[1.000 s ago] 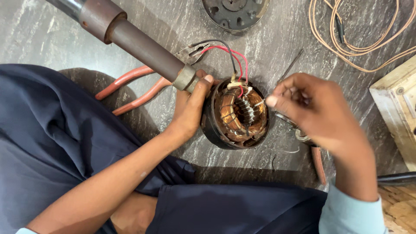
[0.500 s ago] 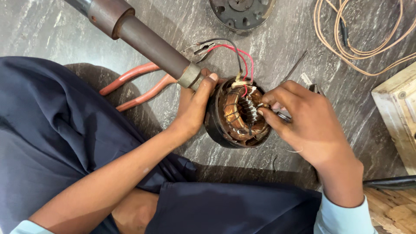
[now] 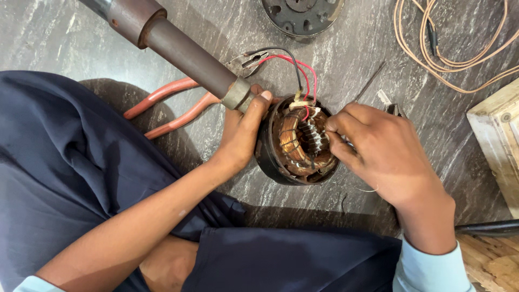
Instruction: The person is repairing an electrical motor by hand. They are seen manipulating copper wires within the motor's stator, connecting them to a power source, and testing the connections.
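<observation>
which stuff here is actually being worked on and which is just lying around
In hand: left hand grips the motor stator; right hand works at its copper windings; red and black leads.
Lying about: red-handled pliers, round motor cover, tan wire coil, wooden block.

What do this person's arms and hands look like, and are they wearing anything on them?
Both hands, left hand and right hand, are bare: no gloves, rings or watch visible. The forearms are uncovered, with pale blue sleeves pushed up near the elbows.

No packages, labels, signs, screens.
</observation>
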